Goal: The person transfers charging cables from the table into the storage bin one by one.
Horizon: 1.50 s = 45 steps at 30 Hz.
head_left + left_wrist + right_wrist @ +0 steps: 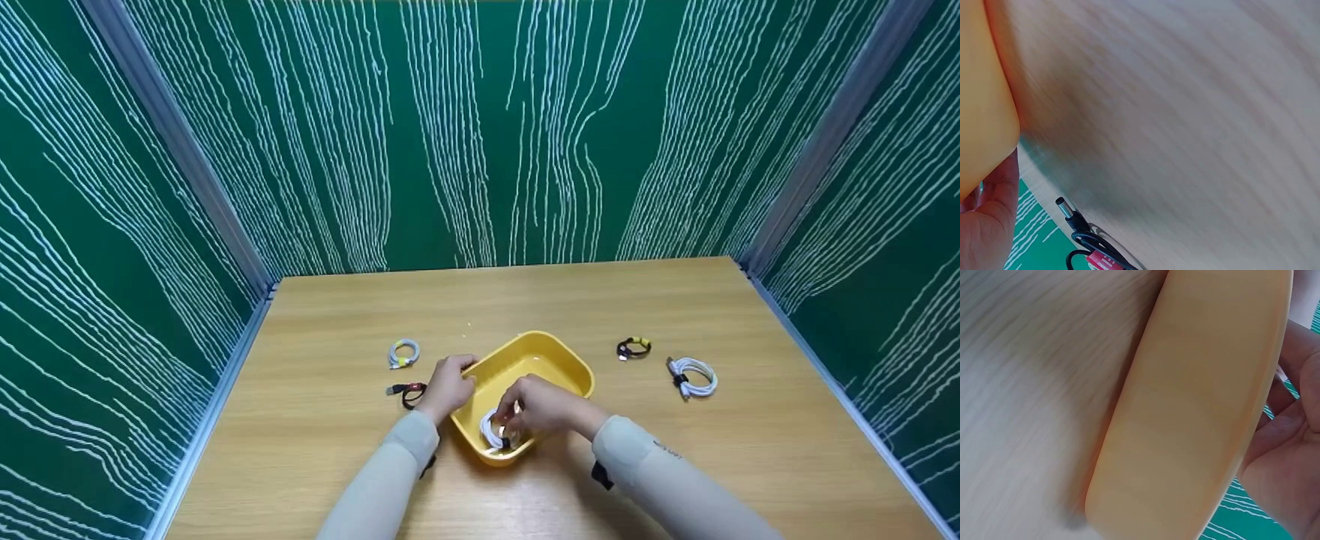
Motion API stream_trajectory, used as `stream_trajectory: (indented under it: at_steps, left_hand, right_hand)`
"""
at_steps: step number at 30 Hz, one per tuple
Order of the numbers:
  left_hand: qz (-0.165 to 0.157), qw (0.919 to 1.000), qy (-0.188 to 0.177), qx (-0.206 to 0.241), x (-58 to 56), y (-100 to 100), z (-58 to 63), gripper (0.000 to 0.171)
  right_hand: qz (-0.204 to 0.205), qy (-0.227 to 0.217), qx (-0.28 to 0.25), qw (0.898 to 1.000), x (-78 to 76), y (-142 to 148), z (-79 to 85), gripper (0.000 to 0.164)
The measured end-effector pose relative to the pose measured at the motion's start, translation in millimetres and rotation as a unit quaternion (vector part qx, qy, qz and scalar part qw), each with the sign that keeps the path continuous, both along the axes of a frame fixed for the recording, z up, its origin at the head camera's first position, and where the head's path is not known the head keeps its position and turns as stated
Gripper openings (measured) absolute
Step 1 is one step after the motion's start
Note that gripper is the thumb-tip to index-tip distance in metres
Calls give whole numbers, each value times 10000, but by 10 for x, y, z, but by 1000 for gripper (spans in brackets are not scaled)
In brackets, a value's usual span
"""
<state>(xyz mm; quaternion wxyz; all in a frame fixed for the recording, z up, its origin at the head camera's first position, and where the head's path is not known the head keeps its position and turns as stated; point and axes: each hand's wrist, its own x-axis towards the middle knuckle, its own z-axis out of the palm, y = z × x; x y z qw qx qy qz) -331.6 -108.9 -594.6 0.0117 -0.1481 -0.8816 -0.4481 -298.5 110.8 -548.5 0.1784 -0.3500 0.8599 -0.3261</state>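
Observation:
A yellow plastic bin (551, 365) stands slantwise on the table. At its left side my left hand (448, 388) grips the rim; in the left wrist view fingers press against the outer wall (985, 95). My right hand (546, 406) reaches over the near right rim and pinches a coiled white cable (489, 432) with a black tie, low in the bin's near end. From the right wrist, the bin's wall (1185, 405) hides the cable and the fingertips. Beside my left hand lies a black cable (412, 393) with a red tie.
Back left on the table (337, 315) is a light grey coiled cable (404, 353) with yellow ties. To the bin's right lie a small black cable (634, 347) with a yellow tie and a larger white coiled cable (694, 377). Green, white-streaked walls (450, 135) enclose the table.

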Motion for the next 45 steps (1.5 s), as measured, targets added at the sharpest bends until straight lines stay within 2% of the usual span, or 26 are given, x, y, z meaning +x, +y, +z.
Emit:
stream_trajectory:
  at_steps: [4, 12, 17, 27, 34, 39, 45]
  left_hand:
    - [3, 10000, -83, 46, 2, -1, -4, 33]
    - [9, 10000, -81, 21, 3, 1, -11, 31]
    - [2, 10000, -73, 42, -7, 4, -17, 29]
    - [-22, 9999, -54, 83, -15, 0, -16, 28]
    - [8, 9998, -149, 126, -14, 0, -15, 29]
    - [16, 9997, -198, 149, -21, -3, -28, 32]
    - [-42, 9999, 17, 114, -10, -6, -31, 33]
  right_hand:
    - [-47, 175, -64, 9998, -7, 19, -15, 18]
    - [-60, 825, -269, 9962, -19, 53, -42, 11]
    - [-151, 1143, -410, 9925, -25, 58, -61, 14]
    - [-310, 1397, -650, 9876, -21, 91, -63, 20]
    - [-541, 1549, -544, 9850, -6, 107, -54, 26]
    - [-656, 1678, -668, 9814, -19, 135, -62, 28]
    - [-705, 1712, -757, 9798, -28, 171, -71, 30]
